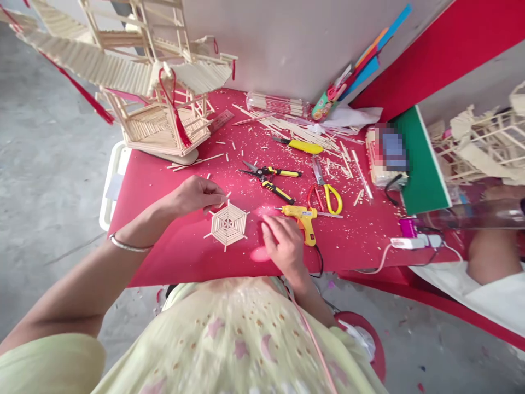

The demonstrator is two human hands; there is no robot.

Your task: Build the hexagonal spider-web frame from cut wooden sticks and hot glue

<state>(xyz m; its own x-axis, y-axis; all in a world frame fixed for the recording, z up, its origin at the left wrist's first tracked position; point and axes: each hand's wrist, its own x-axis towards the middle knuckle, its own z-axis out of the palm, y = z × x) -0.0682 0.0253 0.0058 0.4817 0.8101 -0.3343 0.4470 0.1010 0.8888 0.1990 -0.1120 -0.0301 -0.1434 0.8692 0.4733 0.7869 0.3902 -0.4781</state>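
My left hand (194,195) is closed in a pinch at the upper left of a hexagonal web of wooden sticks (228,224). Its fingertips come close to the web's top spoke; whether they touch it I cannot tell. A short stick end shows just above that hand. The web lies flat on the red tabletop, its spokes jutting past the rim. My right hand (285,243) is to the right of the web, fingers curled together, and anything between them is hidden. Beside it lies a yellow hot glue gun (301,214) with a glue stick out the back.
A stick-built pavilion model (164,128) with red tassels stands back left. Cutters (270,178), red-and-yellow pliers (324,186), a yellow utility knife (303,145) and loose sticks (295,130) lie behind the web. At right are a green board (426,169) and another person's arm (494,254).
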